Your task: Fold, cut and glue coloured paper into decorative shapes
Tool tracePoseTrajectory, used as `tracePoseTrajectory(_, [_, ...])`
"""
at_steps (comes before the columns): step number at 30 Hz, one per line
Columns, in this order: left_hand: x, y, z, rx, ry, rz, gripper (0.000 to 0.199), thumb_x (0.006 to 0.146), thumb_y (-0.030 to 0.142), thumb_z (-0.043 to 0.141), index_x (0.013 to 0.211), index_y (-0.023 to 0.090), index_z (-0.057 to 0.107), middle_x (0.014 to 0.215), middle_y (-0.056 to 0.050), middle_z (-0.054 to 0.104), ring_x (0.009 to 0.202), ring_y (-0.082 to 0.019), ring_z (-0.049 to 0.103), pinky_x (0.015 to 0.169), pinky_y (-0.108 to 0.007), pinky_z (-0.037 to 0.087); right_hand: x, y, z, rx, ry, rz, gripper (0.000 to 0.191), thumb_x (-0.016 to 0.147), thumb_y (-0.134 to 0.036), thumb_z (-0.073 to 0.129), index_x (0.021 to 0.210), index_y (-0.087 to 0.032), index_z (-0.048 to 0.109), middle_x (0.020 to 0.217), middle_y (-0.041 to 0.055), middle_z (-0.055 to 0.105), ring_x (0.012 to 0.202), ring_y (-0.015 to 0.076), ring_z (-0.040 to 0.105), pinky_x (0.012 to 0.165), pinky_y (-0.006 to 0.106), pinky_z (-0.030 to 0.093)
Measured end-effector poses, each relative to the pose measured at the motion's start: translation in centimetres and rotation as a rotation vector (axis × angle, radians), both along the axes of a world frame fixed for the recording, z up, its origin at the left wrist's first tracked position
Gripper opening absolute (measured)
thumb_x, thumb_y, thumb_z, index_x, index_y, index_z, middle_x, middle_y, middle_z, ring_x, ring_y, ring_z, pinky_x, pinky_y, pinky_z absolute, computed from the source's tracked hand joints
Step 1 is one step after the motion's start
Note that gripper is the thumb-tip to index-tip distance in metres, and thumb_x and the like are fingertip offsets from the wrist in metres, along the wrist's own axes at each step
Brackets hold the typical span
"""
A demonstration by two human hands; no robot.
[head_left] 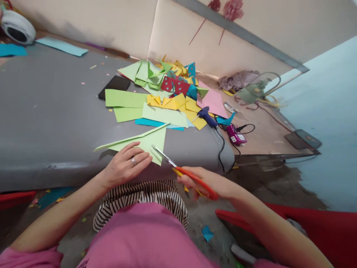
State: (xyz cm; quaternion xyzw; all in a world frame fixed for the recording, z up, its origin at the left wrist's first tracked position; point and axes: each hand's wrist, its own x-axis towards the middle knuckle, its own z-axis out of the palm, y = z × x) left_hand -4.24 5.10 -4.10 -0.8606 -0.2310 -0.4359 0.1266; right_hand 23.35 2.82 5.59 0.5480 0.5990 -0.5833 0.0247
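Note:
My left hand (131,160), with a ring on one finger, holds a folded piece of light green paper (154,139) at the table's front edge. The fingers lie over the paper's near side, and the thumb is hidden. A narrow folded strip stands up along the paper's far edge. In my right hand (199,178) is a pair of scissors (195,180) with orange and yellow handles. Their blades look nearly together, and the tips lie over the paper just right of my left fingertips.
Beyond the paper lie green strips (125,98), yellow folded pieces (173,102) and a black phone (114,86). A blue glue gun (206,116) rests at the right, its cord hanging over the edge near a purple box (236,134). Red chairs (320,230) stand below.

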Motion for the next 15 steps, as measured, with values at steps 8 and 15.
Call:
tracePoseTrajectory(8, [-1.5,0.3,0.5,-0.037,0.109,0.137,0.018,0.092,0.006,0.062,0.105,0.017,0.065,0.097,-0.003,0.078,0.089,-0.017,0.069,0.099,-0.04,0.055,5.2,5.4,-0.4,0.921,-0.626,0.15,0.041,0.085,-0.041,0.066,0.118,-0.017,0.062,0.123,0.0167,0.068,0.112,0.033,0.064,0.09,0.041,0.051])
tracePoseTrajectory(15, [-1.6,0.5,1.5,-0.05,0.139,0.196,0.011,0.097,0.014,0.058,0.098,0.019,0.067,0.091,-0.002,0.078,0.081,-0.016,0.069,0.082,-0.03,0.057,8.3,10.1,-2.0,0.979,-0.596,0.298,0.046,0.091,-0.044,0.058,0.122,-0.01,0.064,0.12,0.0204,0.069,0.11,0.0338,0.065,0.093,0.045,0.052])
